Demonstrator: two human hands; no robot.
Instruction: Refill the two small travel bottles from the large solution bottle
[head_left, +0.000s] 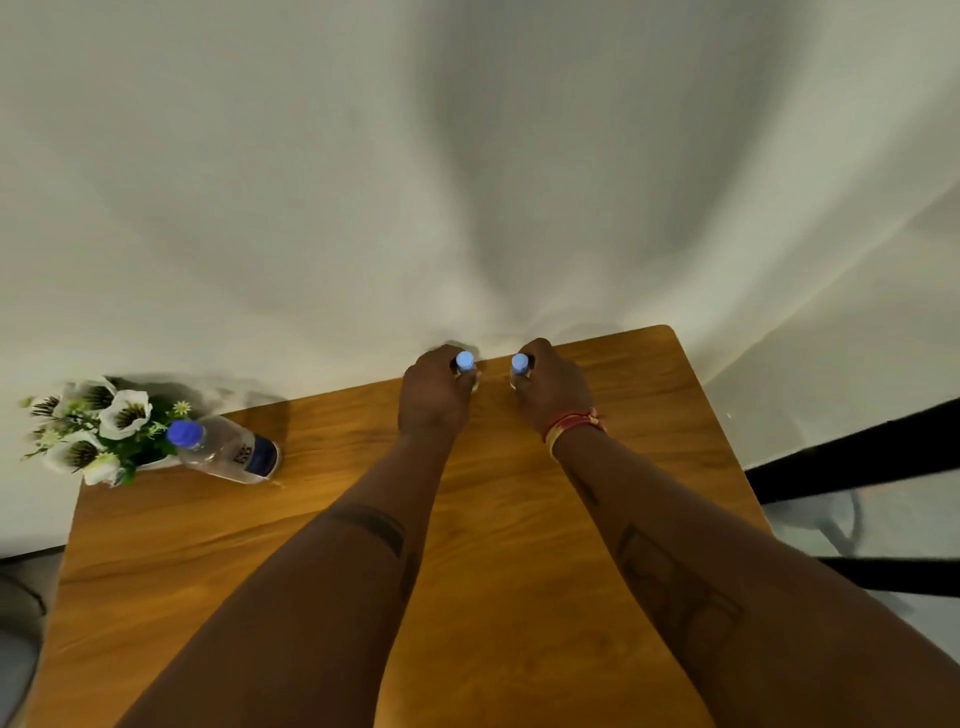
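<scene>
Pale cream cloth hangs in soft folds behind the far edge of the warm brown wooden table (322, 525) you stand over, and both your bare forearms reach across its top toward that far edge. Your left hand (434, 397) wraps around one small clear travel bottle with a light blue cap (465, 360); its fingers curl together about the body, so only the cap and a sliver of clear plastic show above your knuckles. Your right hand (553, 395) grips the second small clear travel bottle with a light blue cap (519, 362) in the same way, fingers closed around it, and a red and yellow thread band (574, 423) circles that wrist. The two small bottles stand upright near the far edge, close beside each other but apart, with bare wood between them. Both caps are on. You cannot tell from here whether their bases touch the tabletop, since your hands hide them. Well to the left, near the table's far left corner, the large clear solution bottle with a darker blue cap and a dark blue label (228, 449) appears upright, untouched and capped. Just beside it on its left sits a bunch of white artificial flowers with dark centres and green leaves (96, 428), touching or nearly touching the bottle.
</scene>
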